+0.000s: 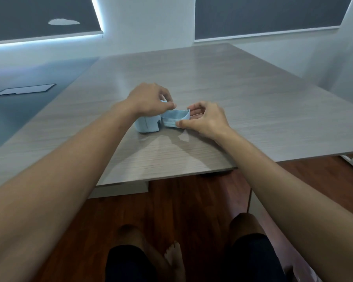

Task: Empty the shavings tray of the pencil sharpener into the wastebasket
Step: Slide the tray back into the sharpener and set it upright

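The shavings tray (176, 118), a pale blue translucent drawer, is seen just beside the right side of the pencil sharpener (147, 124), drawn out of the body or nearly so; whether its inner end is still inside cannot be told. Both pieces are found on the table (243, 102), in the middle part of the top and somewhat nearer the near edge than the far one. The tray is pinched by the right hand (204, 119): the thumb is pressed on its near wall and the curled fingers (194, 112) are laid against its far end, so the hand is closed on it. The sharpener, a pale blue rounded block, is covered from above by the left hand (149, 100), whose fingers are bent down over the top and closed around the body, the thumb and forefinger meeting near the tray's left end. What the tray holds cannot be made out. Both bare forearms are stretched forward from the lower corners of the view. A grey wood-grain finish is shown on the table top, and under its near edge a reddish wooden floor (192, 210) and the person's knees in dark shorts are seen.
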A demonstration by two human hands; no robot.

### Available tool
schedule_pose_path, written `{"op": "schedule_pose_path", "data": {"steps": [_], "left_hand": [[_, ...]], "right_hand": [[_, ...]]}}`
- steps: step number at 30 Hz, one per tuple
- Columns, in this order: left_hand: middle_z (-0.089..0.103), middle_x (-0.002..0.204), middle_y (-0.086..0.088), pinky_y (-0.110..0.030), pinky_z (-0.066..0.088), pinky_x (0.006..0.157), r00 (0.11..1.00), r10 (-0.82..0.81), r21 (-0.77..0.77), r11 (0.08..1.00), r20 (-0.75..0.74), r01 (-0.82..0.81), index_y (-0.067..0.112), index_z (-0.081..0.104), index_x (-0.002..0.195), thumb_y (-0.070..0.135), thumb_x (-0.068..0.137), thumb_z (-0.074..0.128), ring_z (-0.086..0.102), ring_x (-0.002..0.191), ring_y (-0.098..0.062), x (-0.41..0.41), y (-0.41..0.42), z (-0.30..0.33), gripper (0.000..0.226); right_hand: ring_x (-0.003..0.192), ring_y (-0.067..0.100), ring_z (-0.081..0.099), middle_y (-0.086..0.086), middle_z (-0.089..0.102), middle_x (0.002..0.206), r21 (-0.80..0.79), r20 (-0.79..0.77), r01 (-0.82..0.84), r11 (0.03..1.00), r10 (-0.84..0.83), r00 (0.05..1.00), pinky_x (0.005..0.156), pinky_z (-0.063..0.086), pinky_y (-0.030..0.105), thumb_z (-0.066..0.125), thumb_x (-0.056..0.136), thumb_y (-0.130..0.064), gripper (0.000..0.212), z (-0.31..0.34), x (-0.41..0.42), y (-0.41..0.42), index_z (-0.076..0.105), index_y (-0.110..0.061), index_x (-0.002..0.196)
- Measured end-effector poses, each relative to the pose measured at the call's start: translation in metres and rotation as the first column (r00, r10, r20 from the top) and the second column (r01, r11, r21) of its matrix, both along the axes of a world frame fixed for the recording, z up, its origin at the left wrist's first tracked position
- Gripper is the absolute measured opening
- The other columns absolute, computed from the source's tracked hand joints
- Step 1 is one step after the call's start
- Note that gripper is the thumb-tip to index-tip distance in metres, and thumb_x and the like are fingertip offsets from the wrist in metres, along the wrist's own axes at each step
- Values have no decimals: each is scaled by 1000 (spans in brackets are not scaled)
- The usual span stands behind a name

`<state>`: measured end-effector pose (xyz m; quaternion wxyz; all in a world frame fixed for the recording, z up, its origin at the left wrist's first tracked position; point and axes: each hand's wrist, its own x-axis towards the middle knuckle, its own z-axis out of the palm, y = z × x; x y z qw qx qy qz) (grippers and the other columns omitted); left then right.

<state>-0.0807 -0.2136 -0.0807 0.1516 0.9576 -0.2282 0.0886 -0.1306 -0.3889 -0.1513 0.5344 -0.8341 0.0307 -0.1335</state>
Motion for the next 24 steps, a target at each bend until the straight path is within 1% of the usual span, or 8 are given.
{"op": "schedule_pose_path", "data": {"steps": [2, 5, 10, 13, 19, 21, 24], "left_hand": [[72, 100, 4, -27, 43, 76, 999, -25, -13, 1000, -21, 25, 33, 74, 91, 48, 79, 62, 57, 90, -12, 1, 1, 2, 23], [72, 98, 2, -24, 38, 75, 998, -51, 15, 999, -21, 52, 29, 75, 89, 47, 81, 63, 54, 88, -11, 3, 2, 3, 23], [72, 97, -2, -27, 41, 75, 997, -71, 36, 997, 20, 70, 26, 74, 86, 50, 81, 64, 58, 89, -16, 4, 3, 2, 26], [71, 98, -3, -26, 39, 74, 997, -72, 32, 997, 33, 71, 24, 74, 88, 51, 82, 63, 55, 87, -14, 4, 3, 2, 29], [72, 98, -4, -25, 37, 73, 995, -75, 37, 997, 65, 73, 23, 74, 88, 49, 83, 62, 53, 84, -13, 4, 3, 1, 30], [72, 98, -4, -26, 38, 73, 995, -77, 43, 996, 65, 75, 23, 74, 88, 50, 83, 62, 53, 84, -13, 4, 3, 1, 30], [72, 98, -4, -27, 40, 74, 994, -79, 57, 996, 74, 75, 24, 74, 88, 50, 83, 61, 56, 87, -16, 4, 3, 1, 29]], "right_hand": [[81, 9, 73, -1, 75, 93, -7, -2, -18, 1000, 18, 1000, 77, 61, 23, 97, 52, -29, 60, 0, 1, -2, 69, -15, 103], [84, 10, 74, -2, 76, 95, -13, -17, -57, 998, 57, 998, 81, 62, 28, 97, 52, -26, 62, 1, 2, -2, 70, -16, 106], [83, 11, 75, 2, 77, 96, -10, -36, -82, 997, 81, 996, 81, 62, 28, 98, 51, -22, 63, -1, 3, 0, 70, -13, 106], [85, 12, 75, 0, 77, 94, -1, -56, -82, 997, 82, 995, 83, 62, 29, 98, 50, -22, 62, 0, 4, -1, 71, -14, 105], [91, 15, 75, 2, 77, 99, 29, -86, -128, 991, 130, 988, 87, 61, 31, 97, 53, -17, 63, 5, 3, -3, 71, -13, 110], [92, 14, 74, 0, 76, 100, 37, -90, -161, 986, 164, 982, 84, 62, 26, 96, 56, -16, 60, 7, 1, -7, 71, -14, 111], [89, 10, 74, -2, 76, 98, 28, -94, -195, 980, 197, 976, 70, 59, 12, 95, 59, -17, 57, 11, -1, -9, 72, -15, 111]]}}
